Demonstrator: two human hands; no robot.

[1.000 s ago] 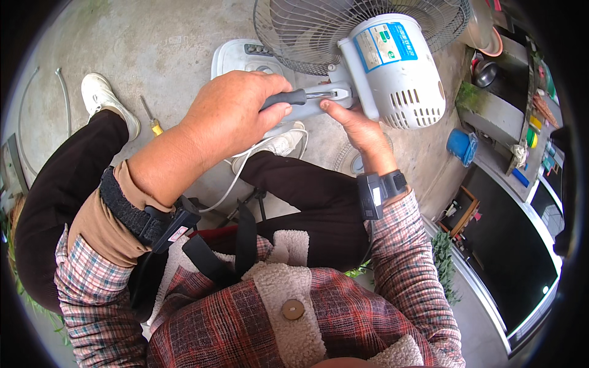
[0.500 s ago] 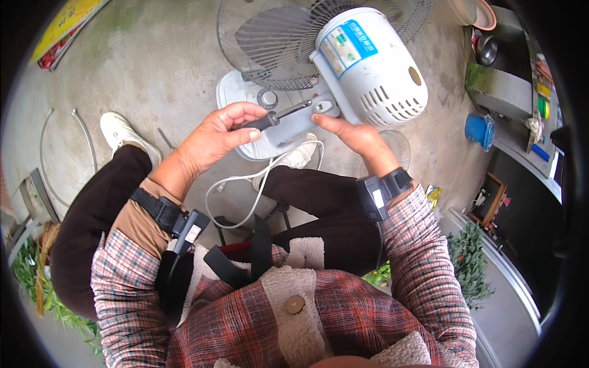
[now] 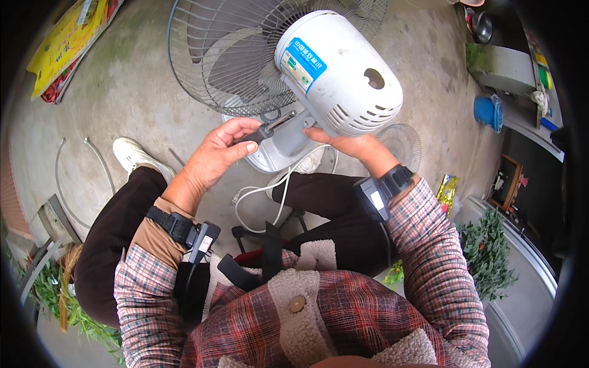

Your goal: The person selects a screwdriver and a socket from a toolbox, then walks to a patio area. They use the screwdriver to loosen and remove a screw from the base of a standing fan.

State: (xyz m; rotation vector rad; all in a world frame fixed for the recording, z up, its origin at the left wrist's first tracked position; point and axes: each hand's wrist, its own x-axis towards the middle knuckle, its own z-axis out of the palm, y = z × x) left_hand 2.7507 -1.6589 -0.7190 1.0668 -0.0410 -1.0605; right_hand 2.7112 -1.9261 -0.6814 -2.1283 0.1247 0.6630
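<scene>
A white electric fan stands in front of me, its rounded motor housing (image 3: 343, 80) toward me and its wire grille (image 3: 215, 73) to the far left. My left hand (image 3: 215, 150) grips a screwdriver (image 3: 265, 132) by its dark handle. The metal shaft points up and right, with its tip at the fan's neck (image 3: 283, 147). Below the housing, my right hand (image 3: 362, 150) holds the neck with the thumb against its side; the other fingers are hidden. A white power cord (image 3: 261, 189) loops beneath the fan.
A round wire grille (image 3: 402, 144) lies on the floor at right, and a blue bucket (image 3: 488, 112) stands farther right. Yellow and red packaging (image 3: 67, 52) lies far left. Curved metal tubing (image 3: 61, 178) is left of my shoe (image 3: 138, 156). Green plants (image 3: 488, 254) stand near right.
The fan's head has shifted left and turned in view, with its housing tilted more toward me. The screwdriver stays in my left hand at the neck, and my right hand still holds the neck.
</scene>
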